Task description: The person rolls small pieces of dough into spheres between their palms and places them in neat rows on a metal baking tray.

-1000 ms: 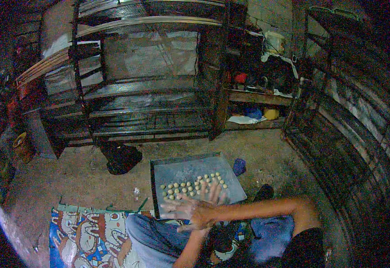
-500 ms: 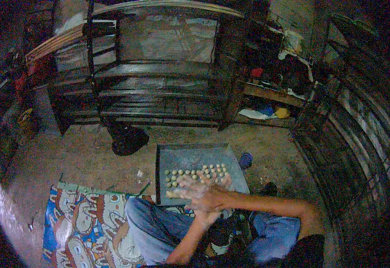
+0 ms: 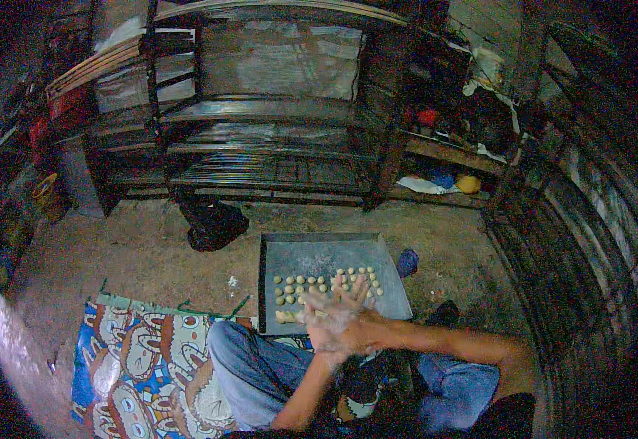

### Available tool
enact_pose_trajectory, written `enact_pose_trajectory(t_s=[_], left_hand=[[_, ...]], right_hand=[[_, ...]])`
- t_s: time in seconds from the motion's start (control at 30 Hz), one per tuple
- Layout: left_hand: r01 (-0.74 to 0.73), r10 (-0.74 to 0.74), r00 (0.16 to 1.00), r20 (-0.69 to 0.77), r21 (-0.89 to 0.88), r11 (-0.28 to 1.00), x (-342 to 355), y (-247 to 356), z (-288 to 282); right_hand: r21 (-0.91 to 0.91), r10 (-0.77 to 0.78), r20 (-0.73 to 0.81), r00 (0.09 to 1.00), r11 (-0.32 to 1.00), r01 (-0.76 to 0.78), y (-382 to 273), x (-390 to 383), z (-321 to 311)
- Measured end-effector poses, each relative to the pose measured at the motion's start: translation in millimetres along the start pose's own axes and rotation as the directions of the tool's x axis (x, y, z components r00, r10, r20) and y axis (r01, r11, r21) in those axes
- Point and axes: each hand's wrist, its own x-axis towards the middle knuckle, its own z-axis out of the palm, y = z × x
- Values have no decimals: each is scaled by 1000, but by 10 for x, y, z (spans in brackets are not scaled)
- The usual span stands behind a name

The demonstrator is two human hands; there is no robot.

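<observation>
Over the near part of a grey metal tray [image 3: 395,293], my left hand [image 3: 324,322] and my right hand [image 3: 359,331] are pressed together palm to palm. Both have their fingers stretched out, pale with what looks like flour and smeared by motion. Whether anything lies between the palms is hidden. Small round dough balls [image 3: 290,290] stand in rows on the tray, in one group at the left and another at the right [image 3: 361,271]. A longer piece of dough [image 3: 287,317] lies at the near left of the tray, close to my left hand.
A patterned cartoon mat [image 3: 143,366] lies at the near left, partly under my bent leg. Past the tray are a black bag [image 3: 214,225] and a dark blue object [image 3: 408,262] on the floor. Dark shelving [image 3: 260,146] spans the back; a slatted structure [image 3: 560,256] stands at right.
My hands have shifted against each other, with the right fingers now pointing more upward and away. The whole view has moved slightly. The dough balls have stayed in place.
</observation>
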Motion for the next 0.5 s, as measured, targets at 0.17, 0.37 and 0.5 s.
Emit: enact_pose_trajectory(t_s=[0.17, 0.37, 0.5], left_hand=[[-1, -128, 969, -213, -516, 856, 20, -134, 765], [57, -92, 818, -568, -78, 995, 180, -107, 743], [34, -42, 898, -438, -25, 999, 205, 97, 862]], right_hand=[[24, 3, -56, 998, 1000, -2, -242, 55, 172], [-26, 101, 34, 994, 995, -101, 86, -226, -134], [53, 53, -32, 998, 997, -51, -212, -132, 172]])
